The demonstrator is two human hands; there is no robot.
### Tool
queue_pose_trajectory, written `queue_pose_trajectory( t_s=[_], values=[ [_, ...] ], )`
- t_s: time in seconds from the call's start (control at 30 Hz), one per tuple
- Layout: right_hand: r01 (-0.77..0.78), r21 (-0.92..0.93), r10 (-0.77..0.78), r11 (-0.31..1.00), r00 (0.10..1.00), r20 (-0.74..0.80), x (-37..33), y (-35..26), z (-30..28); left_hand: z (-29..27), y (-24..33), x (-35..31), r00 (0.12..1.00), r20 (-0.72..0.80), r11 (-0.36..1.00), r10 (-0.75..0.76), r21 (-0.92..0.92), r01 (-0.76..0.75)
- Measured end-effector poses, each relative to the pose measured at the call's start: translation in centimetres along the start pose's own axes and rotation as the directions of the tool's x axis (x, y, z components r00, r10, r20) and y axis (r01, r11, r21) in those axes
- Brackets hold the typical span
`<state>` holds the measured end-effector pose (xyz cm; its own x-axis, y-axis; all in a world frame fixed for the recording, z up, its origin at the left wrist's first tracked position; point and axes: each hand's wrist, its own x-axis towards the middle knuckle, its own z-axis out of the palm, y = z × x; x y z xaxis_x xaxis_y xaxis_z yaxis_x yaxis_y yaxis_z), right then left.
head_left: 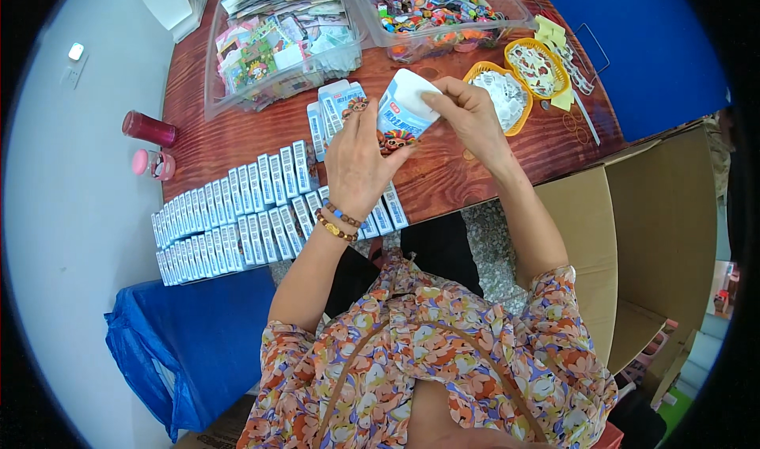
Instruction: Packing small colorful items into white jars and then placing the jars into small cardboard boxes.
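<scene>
Here, above the worktop [443, 181], the left hand [354, 164] curls about a box's [406, 110] lower end; the right hand [467, 117] pinches its white upper edge. I judge this box unfinished, the two standing rows [241, 192] done; other boxes [339, 101] lie beyond the left hand, their state unclear.
</scene>
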<state>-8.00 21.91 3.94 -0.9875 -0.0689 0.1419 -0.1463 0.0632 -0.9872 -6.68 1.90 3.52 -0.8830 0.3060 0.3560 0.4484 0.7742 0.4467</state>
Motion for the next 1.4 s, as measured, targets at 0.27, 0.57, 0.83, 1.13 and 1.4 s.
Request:
queue_pose_trajectory(
  t_s=[0.27, 0.57, 0.83, 1.13, 1.4],
  values=[
    [0.199, -0.083, -0.212, 0.977, 0.955, -0.209, -3.6, 0.4, 3.9, 0.8, -0.1, 0.1, 0.980, -0.143, 0.967, -0.142, -0.231, 0.107],
    [0.212, 0.052, -0.197, 0.976, 0.958, -0.208, -3.2, 1.5, 2.9, -0.6, -0.1, -0.8, 0.958, 0.192, 0.515, -0.212, -0.811, 0.276],
    [0.237, 0.043, -0.237, 0.971, 0.972, 0.002, -3.7, 1.2, 0.9, -0.3, 0.0, -2.0, 0.976, 0.150, 0.450, -0.156, -0.869, 0.206],
    [0.295, 0.081, -0.305, 0.952, 0.937, 0.168, -2.8, -0.6, -1.3, -1.4, 0.2, -1.9, 0.994, 0.106, 0.479, 0.007, -0.873, 0.090],
    [0.365, -0.117, -0.317, 0.924, 0.899, 0.302, -2.7, -1.2, -1.4, -1.8, -0.4, -2.4, 0.953, 0.300, 0.434, 0.050, -0.866, 0.250]
  ],
)
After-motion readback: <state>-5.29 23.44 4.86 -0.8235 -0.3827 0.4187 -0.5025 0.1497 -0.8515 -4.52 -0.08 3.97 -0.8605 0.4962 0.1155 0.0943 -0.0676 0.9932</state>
